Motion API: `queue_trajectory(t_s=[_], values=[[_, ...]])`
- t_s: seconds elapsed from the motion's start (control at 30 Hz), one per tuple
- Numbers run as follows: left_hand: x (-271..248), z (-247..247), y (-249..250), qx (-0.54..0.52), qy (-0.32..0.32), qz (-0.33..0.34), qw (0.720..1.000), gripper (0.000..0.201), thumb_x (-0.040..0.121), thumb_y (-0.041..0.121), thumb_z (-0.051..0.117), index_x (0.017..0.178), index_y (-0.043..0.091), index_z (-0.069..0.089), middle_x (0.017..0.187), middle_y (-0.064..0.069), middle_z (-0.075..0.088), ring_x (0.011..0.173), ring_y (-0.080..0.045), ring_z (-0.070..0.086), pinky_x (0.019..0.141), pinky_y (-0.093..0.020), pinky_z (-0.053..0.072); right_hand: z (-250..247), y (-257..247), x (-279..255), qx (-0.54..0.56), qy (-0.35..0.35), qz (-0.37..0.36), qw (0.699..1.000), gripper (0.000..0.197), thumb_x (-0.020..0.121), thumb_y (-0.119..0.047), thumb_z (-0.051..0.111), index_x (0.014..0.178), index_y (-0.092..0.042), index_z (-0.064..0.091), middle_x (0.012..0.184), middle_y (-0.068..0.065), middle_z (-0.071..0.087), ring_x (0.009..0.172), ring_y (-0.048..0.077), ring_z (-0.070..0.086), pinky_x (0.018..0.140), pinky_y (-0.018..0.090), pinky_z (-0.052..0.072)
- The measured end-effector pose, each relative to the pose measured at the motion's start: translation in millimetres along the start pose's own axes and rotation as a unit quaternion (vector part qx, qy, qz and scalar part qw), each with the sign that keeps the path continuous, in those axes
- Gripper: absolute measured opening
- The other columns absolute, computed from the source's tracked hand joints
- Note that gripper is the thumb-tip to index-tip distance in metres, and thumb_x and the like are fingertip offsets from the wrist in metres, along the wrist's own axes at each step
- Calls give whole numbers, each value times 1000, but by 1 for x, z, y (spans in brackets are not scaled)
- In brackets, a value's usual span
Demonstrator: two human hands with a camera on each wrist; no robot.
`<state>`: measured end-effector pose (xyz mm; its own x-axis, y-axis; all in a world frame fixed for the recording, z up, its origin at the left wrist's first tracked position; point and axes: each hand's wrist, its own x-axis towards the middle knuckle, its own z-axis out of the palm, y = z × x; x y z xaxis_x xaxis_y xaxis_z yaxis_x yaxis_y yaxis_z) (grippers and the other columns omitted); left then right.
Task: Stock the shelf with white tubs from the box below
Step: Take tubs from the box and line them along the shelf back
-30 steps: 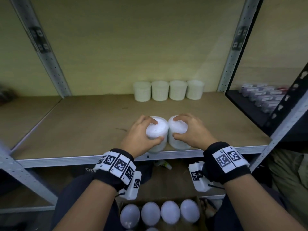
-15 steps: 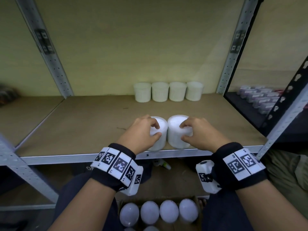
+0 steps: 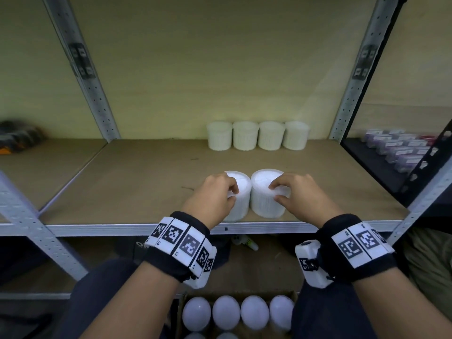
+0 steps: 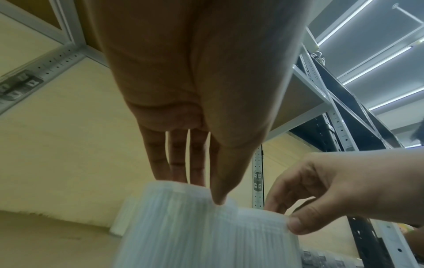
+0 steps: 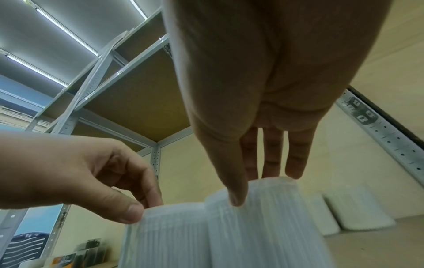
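Tubs [image 3: 266,192] farther in than before.

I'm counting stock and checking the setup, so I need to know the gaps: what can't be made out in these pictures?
- Box below, head view: cut off by the bottom edge and flanked by the forearms, so its tub count is unknown.
- Left tub: partly hidden by the left hand.
- Small packs on the right-hand shelf: labels too small to read.
- Dark heap far left: blurred.
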<state>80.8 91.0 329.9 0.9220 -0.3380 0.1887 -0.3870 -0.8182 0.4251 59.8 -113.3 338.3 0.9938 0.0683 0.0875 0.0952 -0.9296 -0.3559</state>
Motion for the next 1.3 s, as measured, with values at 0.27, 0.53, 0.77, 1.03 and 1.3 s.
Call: queue_trajectory(t_s=[0.27,0.53,0.77,1.03,1.3], values=[[8,-17,-43,-5,13,-38,999,16,91,18,58,104,21,67,120,2,60,107,-12,58,84,-20,42,19,-34,37,12,-12,-24,1000,30,91,-15,61,120,-20,64,134,1,56,125,20,51,102,29,40],[35,-26,-88,-5,40,-57,998,16,91,14,58,104,16,68,117,-1,62,107,-15,60,83,-19,41,39,-63,95,15,-31,-27,999,29,91,-14,58,120,-18,63,134,7,55,120,25,54,96,32,43],[69,-35,-132,-4,62,-64,996,16,90,15,61,103,17,69,114,1,65,106,-16,61,91,-24,45,55,-83,148,6,-20,-51,998,34,91,-11,58,124,-18,62,133,6,56,121,23,54,98,31,44],[112,-48,-180,-22,78,-96,992,17,90,12,60,104,12,70,114,-1,68,108,-16,62,87,-16,38,73,-103,213,12,-33,-78,996,40,90,-10,58,129,-19,58,136,4,55,124,21,53,102,34,45],[154,-54,-215,-28,103,-99,989,17,88,8,61,102,9,72,109,-5,69,101,-18,63,83,-15,38,87,-113,266,25,-36,-100,994,43,91,-9,55,133,-17,55,138,5,53,129,21,47,109,31,37]])
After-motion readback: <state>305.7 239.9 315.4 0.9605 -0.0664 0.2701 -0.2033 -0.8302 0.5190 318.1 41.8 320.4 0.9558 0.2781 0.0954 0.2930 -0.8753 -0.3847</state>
